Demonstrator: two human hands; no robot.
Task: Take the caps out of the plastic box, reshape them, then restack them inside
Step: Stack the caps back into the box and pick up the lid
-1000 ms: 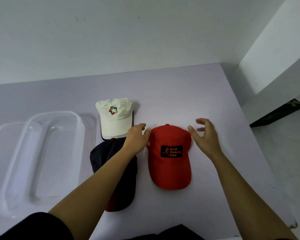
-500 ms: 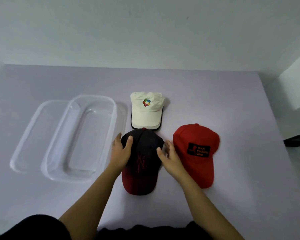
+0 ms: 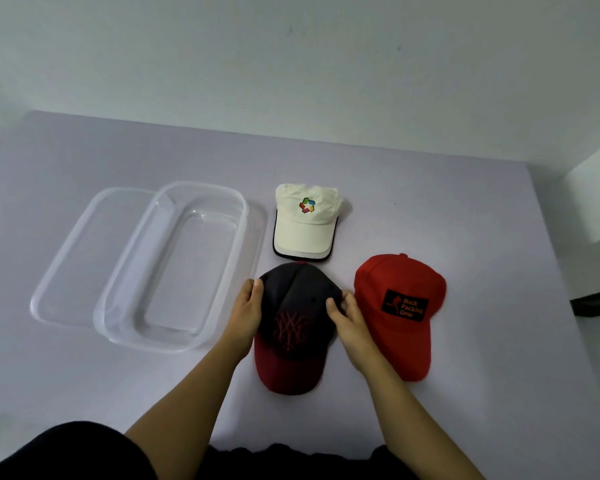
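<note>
Three caps lie on the table. A dark navy cap with a dark red brim sits in the middle near me. My left hand presses its left side and my right hand grips its right side. A red cap with a black patch lies just to the right, touching my right hand. A cream cap with a coloured logo lies behind them. The clear plastic box stands empty on the left.
The box's clear lid lies flat under and to the left of the box. The lilac table ends at a white wall behind and drops off at the right edge, where a white block stands.
One second ago both hands were at the red cap. They moved left onto the dark navy cap and now hold its crown on both sides; my view shifted left too.
</note>
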